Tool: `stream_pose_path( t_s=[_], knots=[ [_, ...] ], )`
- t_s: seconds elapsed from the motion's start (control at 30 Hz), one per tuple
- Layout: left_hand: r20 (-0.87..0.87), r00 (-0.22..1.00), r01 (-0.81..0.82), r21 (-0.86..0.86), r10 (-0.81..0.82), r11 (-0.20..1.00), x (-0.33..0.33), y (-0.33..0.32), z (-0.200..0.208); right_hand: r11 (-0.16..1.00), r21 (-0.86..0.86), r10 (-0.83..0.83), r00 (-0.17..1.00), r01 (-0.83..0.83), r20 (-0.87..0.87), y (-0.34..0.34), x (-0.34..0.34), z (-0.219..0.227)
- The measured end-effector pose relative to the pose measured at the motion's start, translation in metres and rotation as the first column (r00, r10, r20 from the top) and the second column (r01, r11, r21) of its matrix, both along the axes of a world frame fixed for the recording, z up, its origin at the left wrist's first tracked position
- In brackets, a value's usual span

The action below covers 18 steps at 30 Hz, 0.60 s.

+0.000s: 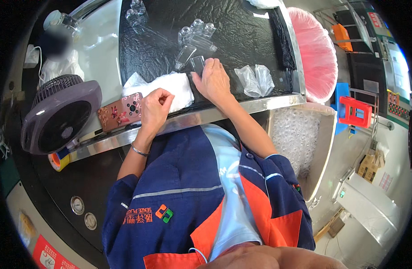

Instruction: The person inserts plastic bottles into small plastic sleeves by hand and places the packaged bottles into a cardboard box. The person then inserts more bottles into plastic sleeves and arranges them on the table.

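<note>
My left hand [156, 109] is closed, its fingers curled toward the thumb above a folded white cloth [181, 88]; whatever it may pinch is hidden. Beside its wrist lies a phone in a brown, flower-patterned case [121, 112]. My right hand [213, 82] is stretched forward over the black-covered table, thumb apart from the fingers. A small clear rectangular bottle [197, 64] lies at its fingertips, between thumb and forefinger; I cannot tell whether they touch it. Just left of that rests another clear bottle [185, 56]. Farther off is a cluster of clear bottles [197, 33].
More clear bottles [137, 14] lie at the far left. Crumpled clear plastic bags [255, 81] sit right of my right hand. A grey fan [65, 114] stands on the left. A bin of clear pieces [298, 139] and a pink-lined round container [311, 54] flank the table's right edge.
</note>
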<state>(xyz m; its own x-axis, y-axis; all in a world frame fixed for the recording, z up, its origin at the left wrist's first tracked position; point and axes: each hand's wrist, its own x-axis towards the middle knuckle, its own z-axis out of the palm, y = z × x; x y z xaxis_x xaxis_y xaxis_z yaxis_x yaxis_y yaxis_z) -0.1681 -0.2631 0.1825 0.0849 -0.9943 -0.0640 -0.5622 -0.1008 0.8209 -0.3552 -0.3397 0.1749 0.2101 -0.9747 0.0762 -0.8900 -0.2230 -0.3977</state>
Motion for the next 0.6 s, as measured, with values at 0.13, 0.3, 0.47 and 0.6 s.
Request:
stream_pose_path(
  t_s=[0.13,0.3,0.47,0.6],
  knots=[
    [-0.267,0.96,-0.059,0.108,0.086,0.992,0.007,0.005,-0.007,1.0,0.019,0.003,0.998,-0.004,0.057,0.01,-0.01,0.014],
    [-0.583,0.81,-0.005,0.095,0.06,0.995,0.009,0.005,-0.002,0.866,0.305,-0.011,0.594,-0.396,0.804,0.047,-0.005,0.037],
    [-0.503,0.863,0.105,0.076,-0.053,0.992,0.014,0.008,-0.001,0.376,0.495,-0.538,0.25,-0.783,0.805,0.051,-0.003,0.035],
    [-0.626,0.778,0.055,0.156,0.056,0.986,0.015,0.009,0.005,0.349,0.481,-0.598,0.204,-0.804,0.775,0.046,-0.002,0.026]
  ],
)
